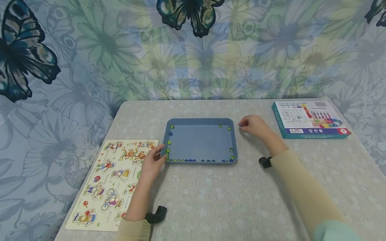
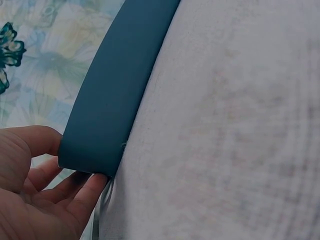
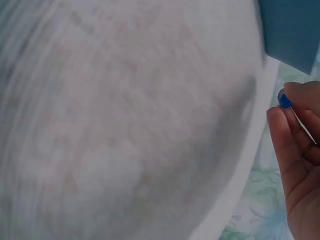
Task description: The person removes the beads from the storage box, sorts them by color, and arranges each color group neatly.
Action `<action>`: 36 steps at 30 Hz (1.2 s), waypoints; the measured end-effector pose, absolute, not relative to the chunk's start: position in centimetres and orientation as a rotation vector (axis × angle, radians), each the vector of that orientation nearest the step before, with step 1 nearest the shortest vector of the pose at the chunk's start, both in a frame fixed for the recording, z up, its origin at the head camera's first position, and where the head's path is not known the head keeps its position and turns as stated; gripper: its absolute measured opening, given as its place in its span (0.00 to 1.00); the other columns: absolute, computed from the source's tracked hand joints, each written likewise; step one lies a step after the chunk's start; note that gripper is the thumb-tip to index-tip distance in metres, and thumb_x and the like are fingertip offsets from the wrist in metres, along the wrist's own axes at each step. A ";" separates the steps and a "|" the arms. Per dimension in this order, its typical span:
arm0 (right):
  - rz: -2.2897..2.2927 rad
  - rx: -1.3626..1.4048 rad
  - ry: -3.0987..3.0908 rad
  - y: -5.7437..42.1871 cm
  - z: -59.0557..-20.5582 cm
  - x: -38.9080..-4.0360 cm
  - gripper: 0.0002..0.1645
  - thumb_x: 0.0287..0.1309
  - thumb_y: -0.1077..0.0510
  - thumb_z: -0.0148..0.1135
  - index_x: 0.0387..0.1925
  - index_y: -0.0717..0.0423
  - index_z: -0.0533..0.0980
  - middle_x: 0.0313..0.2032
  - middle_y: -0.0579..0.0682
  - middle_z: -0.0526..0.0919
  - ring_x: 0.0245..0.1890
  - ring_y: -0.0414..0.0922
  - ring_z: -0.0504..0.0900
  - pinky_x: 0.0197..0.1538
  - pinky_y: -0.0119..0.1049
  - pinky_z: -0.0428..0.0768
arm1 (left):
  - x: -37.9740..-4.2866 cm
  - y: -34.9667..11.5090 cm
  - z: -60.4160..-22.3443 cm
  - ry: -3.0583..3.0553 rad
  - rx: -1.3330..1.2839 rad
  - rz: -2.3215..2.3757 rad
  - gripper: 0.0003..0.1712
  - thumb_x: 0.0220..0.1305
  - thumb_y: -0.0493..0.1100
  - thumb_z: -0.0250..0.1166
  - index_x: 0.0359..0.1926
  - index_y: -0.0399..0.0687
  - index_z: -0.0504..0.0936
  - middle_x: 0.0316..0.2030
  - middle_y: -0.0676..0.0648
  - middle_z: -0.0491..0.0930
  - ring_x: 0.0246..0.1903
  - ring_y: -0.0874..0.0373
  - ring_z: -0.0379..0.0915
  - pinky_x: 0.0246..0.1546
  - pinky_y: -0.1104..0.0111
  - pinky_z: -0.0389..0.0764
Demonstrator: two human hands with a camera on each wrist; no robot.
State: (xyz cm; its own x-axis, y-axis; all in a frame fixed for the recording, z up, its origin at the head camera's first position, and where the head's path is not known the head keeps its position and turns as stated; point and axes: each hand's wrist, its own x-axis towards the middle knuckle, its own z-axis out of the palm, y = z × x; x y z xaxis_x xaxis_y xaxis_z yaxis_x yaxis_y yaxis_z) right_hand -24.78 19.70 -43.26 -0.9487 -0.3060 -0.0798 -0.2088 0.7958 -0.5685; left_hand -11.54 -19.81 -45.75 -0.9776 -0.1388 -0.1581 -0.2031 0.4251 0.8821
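A blue tray (image 1: 199, 140) lies mid-table, with several green and blue glass marbles (image 1: 190, 160) along its front edge and others by its sides. At the tray's left front corner, my left hand (image 1: 153, 162) grips the rim; the left wrist view shows the thumb at the upper edge and the fingers against the end wall (image 2: 95, 145). Off the tray's right side, my right hand (image 1: 254, 126) pinches a clear marble with a blue centre (image 3: 285, 99) between thumb and fingertip.
A cream wooden picture puzzle board (image 1: 105, 197) lies at the left, partly under my left forearm. Back right on the table is a boxed set (image 1: 310, 119) with a white and teal cover. Behind the table hangs a floral cloth (image 1: 211, 67) with butterflies.
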 end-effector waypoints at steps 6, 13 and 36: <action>-0.853 -0.383 2.797 18.8 -44.2 -25.2 0.09 0.55 0.62 0.61 0.37 0.63 0.80 0.33 0.55 0.81 0.35 0.50 0.78 0.40 0.44 0.77 | -11.5 -19.7 -45.6 2.596 -0.325 1.627 0.26 0.62 0.39 0.60 0.62 0.50 0.70 0.59 0.41 0.69 0.57 0.46 0.68 0.55 0.57 0.72; -0.832 -0.391 2.807 18.5 -44.5 -25.3 0.09 0.54 0.62 0.61 0.38 0.63 0.79 0.34 0.56 0.81 0.36 0.50 0.78 0.41 0.45 0.77 | -11.5 -19.7 -45.7 2.581 -0.331 1.636 0.26 0.63 0.39 0.61 0.62 0.51 0.70 0.61 0.43 0.67 0.58 0.46 0.67 0.56 0.57 0.72; -0.777 -0.542 2.889 18.1 -39.7 -22.9 0.12 0.57 0.59 0.62 0.42 0.60 0.80 0.37 0.54 0.80 0.36 0.48 0.77 0.37 0.42 0.78 | -11.5 -19.7 -45.8 2.587 -0.322 1.654 0.26 0.62 0.38 0.61 0.62 0.50 0.70 0.60 0.43 0.68 0.57 0.46 0.68 0.55 0.57 0.72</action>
